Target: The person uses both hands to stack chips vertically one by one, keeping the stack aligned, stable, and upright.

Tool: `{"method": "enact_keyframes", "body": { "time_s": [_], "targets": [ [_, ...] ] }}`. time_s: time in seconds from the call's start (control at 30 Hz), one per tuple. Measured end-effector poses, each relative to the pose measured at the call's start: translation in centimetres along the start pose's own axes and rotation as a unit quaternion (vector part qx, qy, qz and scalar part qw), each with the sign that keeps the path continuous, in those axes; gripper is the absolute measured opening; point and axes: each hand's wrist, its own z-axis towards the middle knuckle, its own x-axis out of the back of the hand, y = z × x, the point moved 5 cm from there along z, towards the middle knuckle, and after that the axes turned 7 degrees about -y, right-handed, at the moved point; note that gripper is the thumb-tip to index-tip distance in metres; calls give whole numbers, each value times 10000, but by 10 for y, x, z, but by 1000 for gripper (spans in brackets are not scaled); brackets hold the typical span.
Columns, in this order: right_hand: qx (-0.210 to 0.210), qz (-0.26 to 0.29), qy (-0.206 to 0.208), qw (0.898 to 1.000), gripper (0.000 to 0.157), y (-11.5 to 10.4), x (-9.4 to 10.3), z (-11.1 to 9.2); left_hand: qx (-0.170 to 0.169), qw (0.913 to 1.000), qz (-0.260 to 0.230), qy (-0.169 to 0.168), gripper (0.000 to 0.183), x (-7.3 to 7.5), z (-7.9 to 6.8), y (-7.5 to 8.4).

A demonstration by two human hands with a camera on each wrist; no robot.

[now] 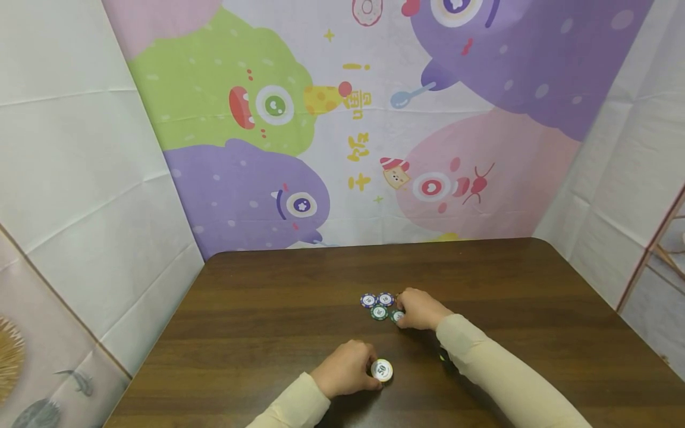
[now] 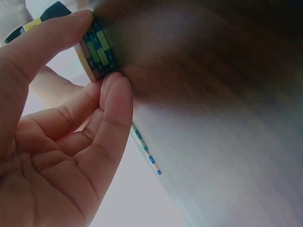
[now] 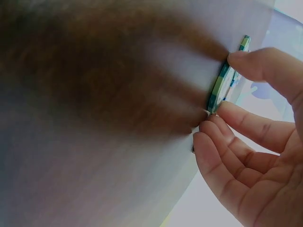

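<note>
My left hand [image 1: 346, 368] pinches a short stack of poker chips [image 1: 382, 370] near the front of the table. On top is a white-faced chip marked 50; green-edged chips [image 2: 100, 49] show below it in the left wrist view. Farther back, my right hand [image 1: 423, 309] has its thumb and forefinger at opposite edges of a green poker chip [image 3: 218, 87], which lies flat at the table. Its other fingers curl alongside. Just left of it lie a loose green chip [image 1: 379, 312] and two blue chips [image 1: 368, 301], close together.
The dark wooden table [image 1: 257, 309] has rounded far corners. Behind it hangs a cloth with cartoon monsters [image 1: 289, 107]; pale cloth walls [image 1: 64, 148] stand at both sides. A black wrist band [image 2: 54, 12] shows on the right arm in the left wrist view.
</note>
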Motion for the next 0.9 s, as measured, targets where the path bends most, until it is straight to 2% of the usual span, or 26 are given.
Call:
{"method": "enact_keyframes", "body": {
  "time_s": [0.23, 0.57, 0.9],
  "targets": [
    [-57, 63, -96, 9999, 24, 4, -3, 0, 11, 10000, 20, -4, 28, -1, 0, -1],
    [-57, 348, -136, 9993, 17, -2, 0, -14, 36, 10000, -53, -13, 27, -3, 1, -3],
    [377, 243, -55, 9990, 19, -16, 3, -29, 36, 10000, -65, 14, 26, -3, 1, -3]
  ]
}}
